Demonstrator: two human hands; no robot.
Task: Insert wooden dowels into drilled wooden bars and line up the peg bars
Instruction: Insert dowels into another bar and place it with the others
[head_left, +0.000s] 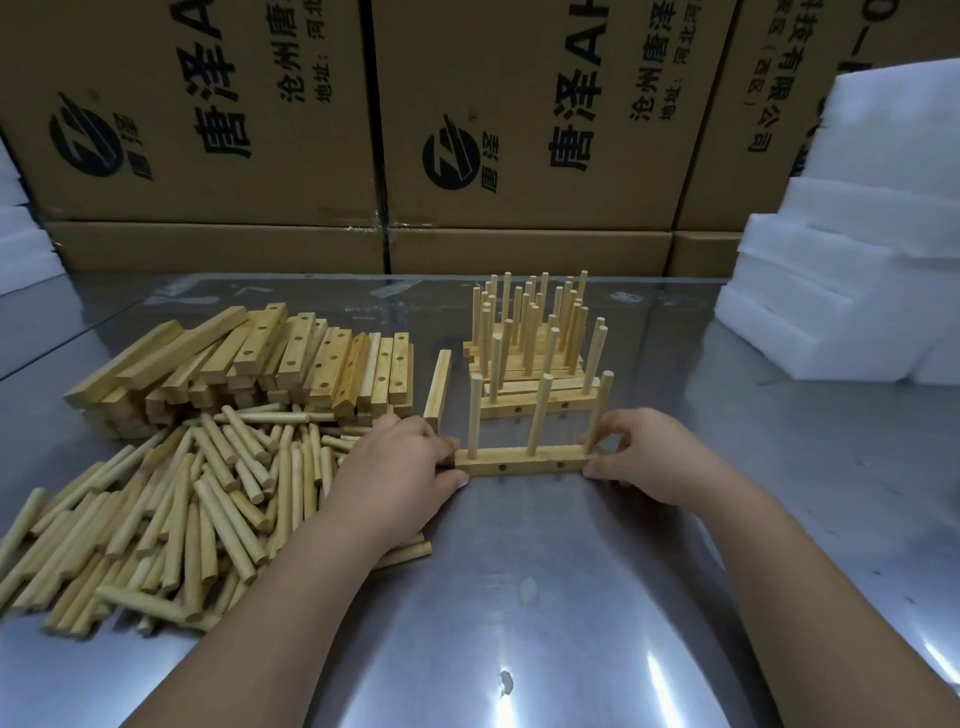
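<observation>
A peg bar (524, 460) lies flat on the shiny metal surface (519, 597), held between the two grips, with three dowels (539, 413) standing upright from it and small holes showing in its near face. The left grip (400, 467) is closed on the bar's left end, thumb on the near face and fingers curled over the top. The right grip (649, 457) pinches the right end, thumb against the near face and fingers arched over, at the base of the rightmost dowel.

Just beyond the grips stands a cluster of finished peg bars (530, 358), close together with their pegs pointing up. A single loose bar (438, 387) lies just beyond the left grip's fingertips. Further left of that grip is a heap of drilled bars (249, 358), and on the near side of the heap a pile of loose dowels (182, 509) spreads under and beside the left forearm. Printed cardboard boxes (260, 104) stand along the far edge, and white foam blocks (857, 260) are stacked well to the right of the right grip
</observation>
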